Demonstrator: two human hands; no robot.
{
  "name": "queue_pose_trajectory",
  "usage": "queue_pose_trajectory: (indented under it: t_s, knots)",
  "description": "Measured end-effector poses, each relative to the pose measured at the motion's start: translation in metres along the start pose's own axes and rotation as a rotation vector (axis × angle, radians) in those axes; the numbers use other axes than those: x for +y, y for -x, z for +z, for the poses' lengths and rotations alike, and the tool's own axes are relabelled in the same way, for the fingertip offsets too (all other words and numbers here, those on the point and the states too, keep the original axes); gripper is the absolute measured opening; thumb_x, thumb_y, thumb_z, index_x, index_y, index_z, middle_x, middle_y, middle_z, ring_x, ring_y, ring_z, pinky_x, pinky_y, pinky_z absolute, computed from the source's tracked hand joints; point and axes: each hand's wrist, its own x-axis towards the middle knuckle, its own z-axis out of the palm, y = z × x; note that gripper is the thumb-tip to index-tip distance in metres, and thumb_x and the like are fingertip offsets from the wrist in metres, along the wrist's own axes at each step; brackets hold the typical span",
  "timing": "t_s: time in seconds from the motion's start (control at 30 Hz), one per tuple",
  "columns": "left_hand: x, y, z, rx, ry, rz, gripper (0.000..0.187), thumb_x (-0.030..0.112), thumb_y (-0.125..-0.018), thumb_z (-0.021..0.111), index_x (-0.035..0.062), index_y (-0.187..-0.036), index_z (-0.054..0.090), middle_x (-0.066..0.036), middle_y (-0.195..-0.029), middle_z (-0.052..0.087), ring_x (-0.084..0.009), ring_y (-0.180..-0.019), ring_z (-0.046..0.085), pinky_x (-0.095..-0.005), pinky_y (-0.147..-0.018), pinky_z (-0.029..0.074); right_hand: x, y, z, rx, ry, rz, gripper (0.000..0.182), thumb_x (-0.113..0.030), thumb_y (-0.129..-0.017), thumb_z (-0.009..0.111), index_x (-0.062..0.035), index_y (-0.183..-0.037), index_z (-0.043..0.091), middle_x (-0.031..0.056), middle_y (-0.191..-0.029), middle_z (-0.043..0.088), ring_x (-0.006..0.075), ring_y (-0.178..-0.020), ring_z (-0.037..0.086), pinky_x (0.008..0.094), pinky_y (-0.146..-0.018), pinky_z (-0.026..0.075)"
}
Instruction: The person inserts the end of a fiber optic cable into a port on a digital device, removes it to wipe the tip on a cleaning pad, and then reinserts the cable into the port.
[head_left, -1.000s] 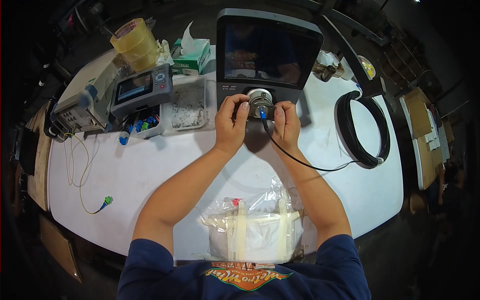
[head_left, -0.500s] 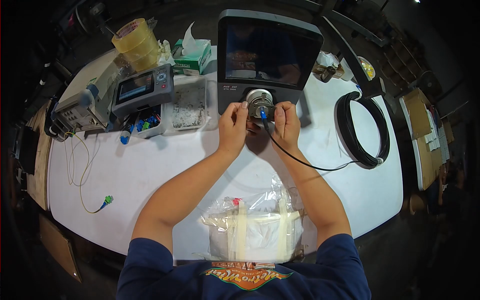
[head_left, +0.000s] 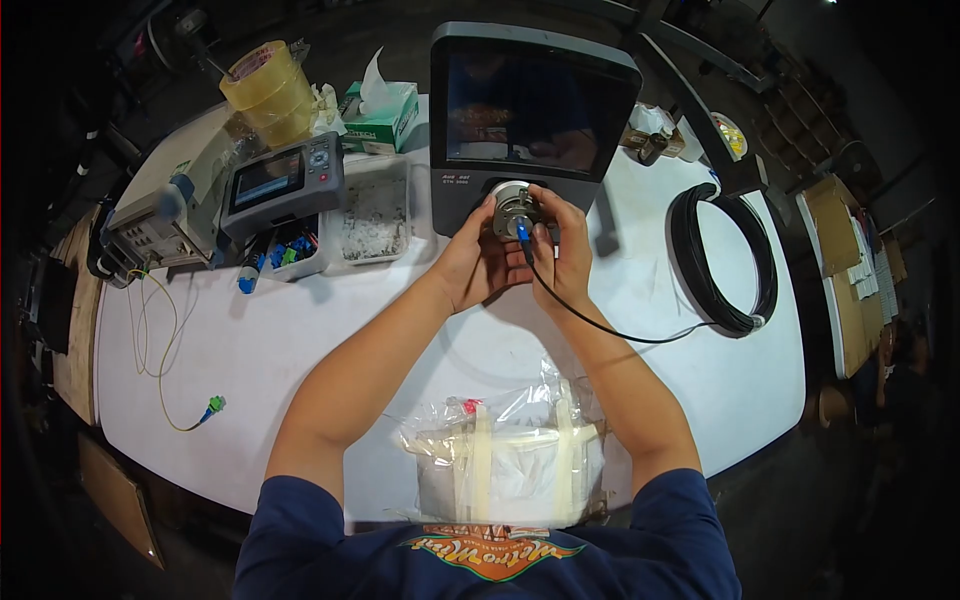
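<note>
A monitor unit [head_left: 520, 100] with a dark, reflective screen stands at the back of the table. From its lower front sticks out a round metal fitting [head_left: 508, 194]. A blue fibre connector [head_left: 523, 230] on a black cable [head_left: 575, 307] sits at the fitting's face. My left hand [head_left: 468, 262] is closed around the fitting's left side and underside, thumb up along the rim. On the other side, my right hand [head_left: 565, 245] grips the fitting's right edge, index finger over the top and thumb beside the connector. The fingertips beneath are partly hidden.
A black cable coil [head_left: 725, 260] lies at right. To the left are a handheld tester [head_left: 285, 185], a bench instrument [head_left: 170, 200], a clear tub [head_left: 375, 215], tape rolls [head_left: 265, 95] and a tissue box [head_left: 385, 120]. A plastic-wrapped package [head_left: 510, 470] lies close to my body.
My right hand has shifted left and up, its index finger now over the fitting's top. My left hand has slid lower, with its fingers reaching underneath. The view has shifted slightly.
</note>
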Motion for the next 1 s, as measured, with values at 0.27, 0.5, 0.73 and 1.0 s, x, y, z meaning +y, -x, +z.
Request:
queue_pose_trajectory:
  t_s: [0.27, 0.5, 0.73, 1.0]
  knots:
    - [-0.001, -0.001, 0.001, 0.029, -0.002, 0.003, 0.075, 0.076, -0.095, 0.052, 0.0106, -0.130, 0.059, -0.007, -0.113, 0.068, -0.0195, -0.101, 0.068, -0.0408, -0.095, 0.059, 0.002, 0.001, 0.003, 0.050, -0.067, 0.074, 0.035, -0.004, -0.099, 0.059, -0.0007, -0.133, 0.060, 0.0173, -0.127, 0.065, 0.0316, -0.113, 0.062, 0.0378, -0.098, 0.050]
    - [-0.002, -0.002, -0.001, 0.058, -0.048, 0.011, 0.080, 0.079, -0.092, 0.052, 0.0091, -0.129, 0.059, -0.009, -0.111, 0.067, -0.0214, -0.101, 0.068, -0.0409, -0.094, 0.059, 0.001, 0.001, 0.003, 0.053, -0.033, 0.085, 0.032, -0.006, -0.099, 0.060, -0.0004, -0.131, 0.060, 0.0175, -0.126, 0.065, 0.0315, -0.112, 0.062, 0.0380, -0.097, 0.050]
    - [0.000, 0.000, 0.002, 0.071, -0.081, 0.023, 0.081, 0.080, -0.092, 0.051, 0.0093, -0.131, 0.058, -0.010, -0.111, 0.065, -0.0229, -0.103, 0.067, -0.0425, -0.095, 0.057, 0.001, 0.001, 0.002, 0.045, -0.011, 0.093, 0.030, -0.009, -0.101, 0.060, -0.0004, -0.130, 0.060, 0.0167, -0.125, 0.064, 0.0301, -0.111, 0.062, 0.0372, -0.095, 0.050]
    - [-0.003, -0.003, -0.007, -0.034, -0.040, 0.008, 0.071, 0.072, -0.102, 0.040, 0.0130, -0.137, 0.057, -0.007, -0.124, 0.067, -0.0201, -0.109, 0.067, -0.0406, -0.095, 0.054, 0.001, 0.000, 0.001, 0.048, -0.026, 0.110, 0.029, -0.010, -0.101, 0.061, -0.0003, -0.129, 0.060, 0.0157, -0.124, 0.064, 0.0284, -0.110, 0.062, 0.0359, -0.094, 0.049]
